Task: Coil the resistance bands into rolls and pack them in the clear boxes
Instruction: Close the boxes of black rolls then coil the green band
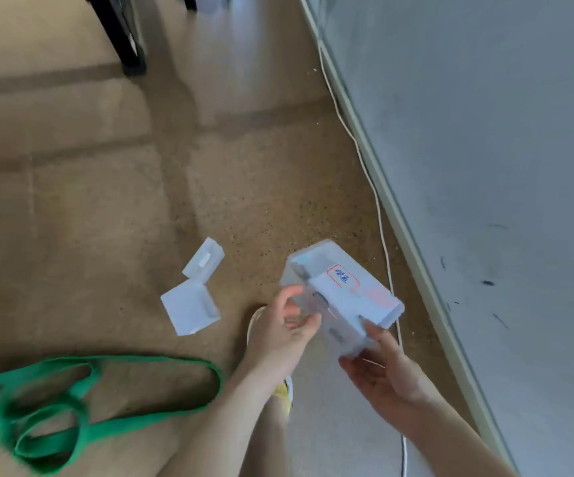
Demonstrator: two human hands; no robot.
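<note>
A clear plastic box point(347, 297) with a red-bordered label is held above the floor between both hands. My right hand point(382, 370) grips its near end from below. My left hand point(289, 328) has its fingers curled at the box's left side, touching it. Something dark shows faintly inside the box. A green resistance band point(113, 390) lies uncoiled in loops on the floor at the lower left. A second clear box point(196, 297) lies open on the floor, its lid hinged back.
A white cable point(378, 215) runs along the foot of a grey wall point(485, 166) on the right. A black furniture leg point(130, 53) stands at the far left. A shoe point(287, 390) shows under my left forearm. The floor is speckled brown.
</note>
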